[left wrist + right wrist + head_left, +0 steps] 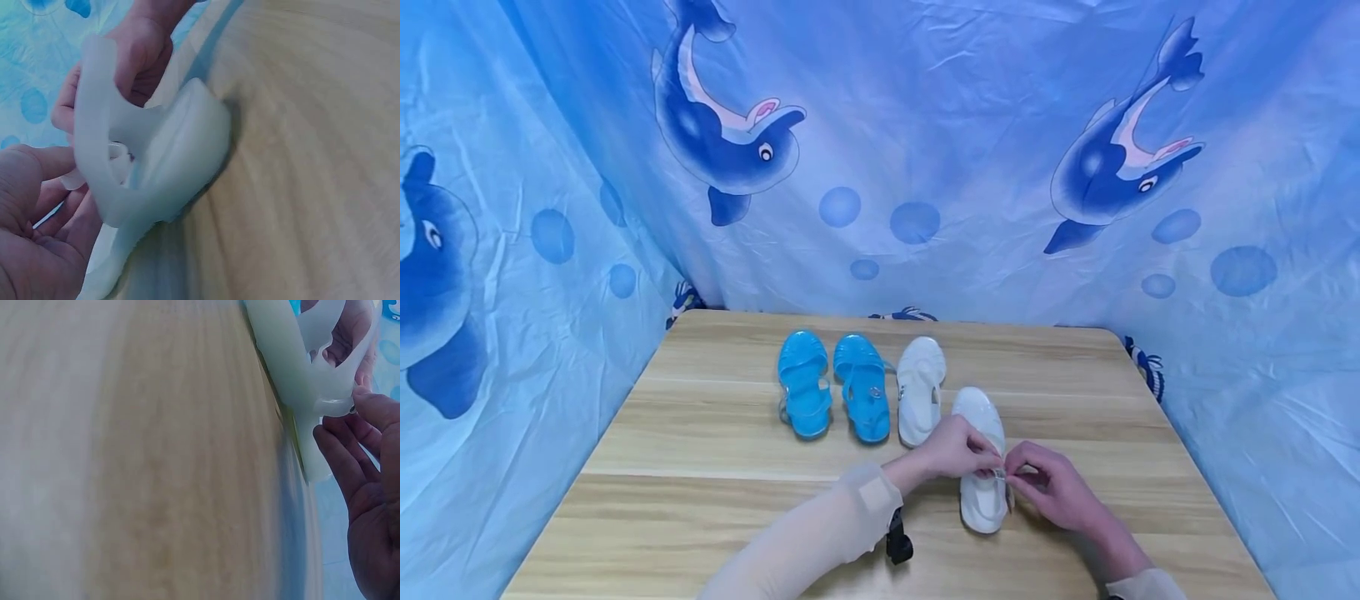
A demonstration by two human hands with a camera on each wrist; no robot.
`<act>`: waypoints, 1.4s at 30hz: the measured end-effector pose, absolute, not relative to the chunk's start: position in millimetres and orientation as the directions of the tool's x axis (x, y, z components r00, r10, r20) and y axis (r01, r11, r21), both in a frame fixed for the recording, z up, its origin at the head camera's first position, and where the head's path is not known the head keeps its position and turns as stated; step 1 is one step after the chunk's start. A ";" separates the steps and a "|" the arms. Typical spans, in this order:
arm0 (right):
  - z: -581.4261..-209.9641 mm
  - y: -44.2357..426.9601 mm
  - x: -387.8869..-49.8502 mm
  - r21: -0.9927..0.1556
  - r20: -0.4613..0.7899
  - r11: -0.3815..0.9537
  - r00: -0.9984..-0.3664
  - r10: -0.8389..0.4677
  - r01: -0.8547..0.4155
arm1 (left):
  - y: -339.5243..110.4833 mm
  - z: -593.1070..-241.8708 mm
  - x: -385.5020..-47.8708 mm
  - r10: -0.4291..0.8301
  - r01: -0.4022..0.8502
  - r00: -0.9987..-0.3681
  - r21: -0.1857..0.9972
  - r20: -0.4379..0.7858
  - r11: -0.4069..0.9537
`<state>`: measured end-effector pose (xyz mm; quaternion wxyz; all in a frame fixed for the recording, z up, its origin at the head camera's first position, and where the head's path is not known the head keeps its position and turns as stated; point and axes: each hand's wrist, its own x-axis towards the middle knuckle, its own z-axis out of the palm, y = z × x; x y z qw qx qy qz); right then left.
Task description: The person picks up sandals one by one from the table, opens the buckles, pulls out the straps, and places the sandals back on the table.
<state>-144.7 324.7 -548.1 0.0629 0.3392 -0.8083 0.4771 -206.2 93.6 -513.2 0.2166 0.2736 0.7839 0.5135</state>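
A white sandal [981,510] lies on the wooden table, toe toward the back, with both hands at its ankle strap. My left hand [953,450] comes over it from the left and pinches the strap between thumb and fingers. From the right, my right hand [1060,490] pinches the same strap near its fastening. The pale heel band [94,134] stands up in a loop in the left wrist view. A strap end [334,406] lies at the right thumb and fingertips in the right wrist view. Fingers hide part of the fastening.
Another white sandal [919,383] lies just left of the handled one. Two blue sandals [808,408] [868,408] lie farther left in the row. A blue dolphin-print curtain [880,150] surrounds the wooden table [700,450] at the back and sides.
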 end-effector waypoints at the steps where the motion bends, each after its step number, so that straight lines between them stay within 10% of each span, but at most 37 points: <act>1: -548.0 324.9 -144.7 -0.730 0.424 0.311 -0.760 -0.492 -0.608 | 93.8 -514.0 -204.9 0.639 0.191 -0.767 0.929 -0.062 0.318; 7: -545.5 324.2 -144.3 -0.741 0.409 0.310 -0.766 -0.495 -0.596 | 96.0 -511.6 -201.9 0.589 0.113 -0.800 0.936 -0.113 0.334; 16: -544.4 322.4 -144.4 -0.735 0.397 0.343 -0.781 -0.482 -0.585 | 97.9 -496.7 -212.3 0.724 0.472 -0.689 0.738 -0.033 0.482; 32: -547.6 322.0 -142.2 -0.707 0.398 0.389 -0.787 -0.472 -0.591 | 97.3 -510.6 -201.2 0.578 0.039 -0.804 0.958 -0.139 0.284; 42: -549.3 323.2 -140.5 -0.728 0.394 0.372 -0.796 -0.459 -0.576 | 101.2 -510.2 -200.4 0.544 0.002 -0.822 0.955 -0.166 0.295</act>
